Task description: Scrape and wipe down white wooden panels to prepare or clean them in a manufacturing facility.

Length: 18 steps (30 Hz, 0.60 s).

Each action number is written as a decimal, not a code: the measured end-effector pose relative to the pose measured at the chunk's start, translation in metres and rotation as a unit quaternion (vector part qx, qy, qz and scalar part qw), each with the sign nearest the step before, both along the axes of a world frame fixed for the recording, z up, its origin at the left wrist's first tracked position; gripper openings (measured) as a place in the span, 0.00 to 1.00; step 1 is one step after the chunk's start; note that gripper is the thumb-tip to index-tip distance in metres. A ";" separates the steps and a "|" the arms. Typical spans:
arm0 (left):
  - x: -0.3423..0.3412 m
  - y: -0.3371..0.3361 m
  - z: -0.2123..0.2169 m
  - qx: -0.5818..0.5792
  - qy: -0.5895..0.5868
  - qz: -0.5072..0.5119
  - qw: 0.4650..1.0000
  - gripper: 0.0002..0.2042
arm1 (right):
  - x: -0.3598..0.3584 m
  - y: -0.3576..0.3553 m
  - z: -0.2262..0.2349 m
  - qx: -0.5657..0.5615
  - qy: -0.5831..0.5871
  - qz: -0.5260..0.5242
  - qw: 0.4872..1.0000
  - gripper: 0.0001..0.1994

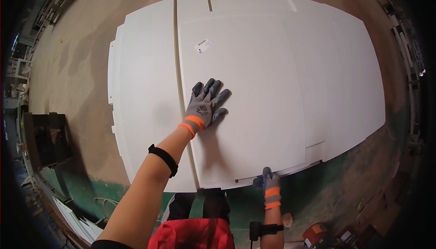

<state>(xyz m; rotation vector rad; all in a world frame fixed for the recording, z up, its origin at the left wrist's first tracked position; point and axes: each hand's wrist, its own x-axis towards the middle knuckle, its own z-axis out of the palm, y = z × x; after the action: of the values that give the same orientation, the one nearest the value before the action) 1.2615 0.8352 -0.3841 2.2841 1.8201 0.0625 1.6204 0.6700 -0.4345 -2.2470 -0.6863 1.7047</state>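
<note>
Several large white flat panels [254, 103] lie stacked before me, overlapping one another. My left hand [209, 103], in a grey work glove with an orange cuff, rests on the top panel with its fingers spread, close to a long gap beside the left-hand panel [150, 81]. At the near edge, my right hand [270, 180] wears a matching glove; its thumb lies over the panel's rim and the fingers curl below, partly hidden. A white label [203, 45] is stuck on the panel beyond my left hand.
The brown floor [81, 67] surrounds the stack, with a green strip [290, 196] along its near side. A dark boxy stand [47, 137] is at the left. Red buckets [315, 234] stand at the lower right. A thin hose [106, 203] lies at the lower left.
</note>
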 end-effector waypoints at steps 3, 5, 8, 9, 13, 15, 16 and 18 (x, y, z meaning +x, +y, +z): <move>-0.001 -0.007 0.002 -0.005 0.010 0.000 1.000 0.29 | -0.018 0.010 0.026 -0.040 0.048 -0.040 0.997 0.15; 0.004 -0.009 0.001 -0.010 0.007 -0.006 1.000 0.30 | -0.016 0.006 0.023 -0.025 0.050 -0.051 0.997 0.15; 0.001 -0.008 -0.005 -0.009 0.042 -0.014 0.999 0.31 | -0.016 0.006 0.023 -0.034 0.080 -0.074 0.993 0.15; 0.001 -0.009 -0.009 -0.009 0.043 -0.014 0.999 0.31 | -0.014 0.005 0.022 -0.021 0.079 -0.062 0.995 0.14; 0.003 -0.012 -0.020 0.054 0.109 -0.009 0.992 0.29 | -0.011 0.009 0.023 -0.006 0.097 -0.031 0.995 0.15; 0.007 -0.010 -0.012 0.020 0.111 -0.004 0.994 0.29 | -0.008 0.014 0.025 -0.019 0.103 -0.028 0.994 0.14; 0.011 -0.009 -0.007 0.020 0.110 -0.006 0.994 0.29 | -0.006 0.014 0.025 -0.032 0.108 -0.024 0.993 0.13; 0.013 -0.008 0.001 -0.026 0.100 -0.003 0.995 0.29 | -0.004 0.012 0.020 -0.024 0.116 -0.039 0.992 0.13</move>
<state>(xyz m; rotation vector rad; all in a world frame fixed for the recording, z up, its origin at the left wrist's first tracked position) 1.2747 0.8276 -0.3833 2.3324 1.8835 -0.2190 1.6163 0.6815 -0.4145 -2.0326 -0.5042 1.9214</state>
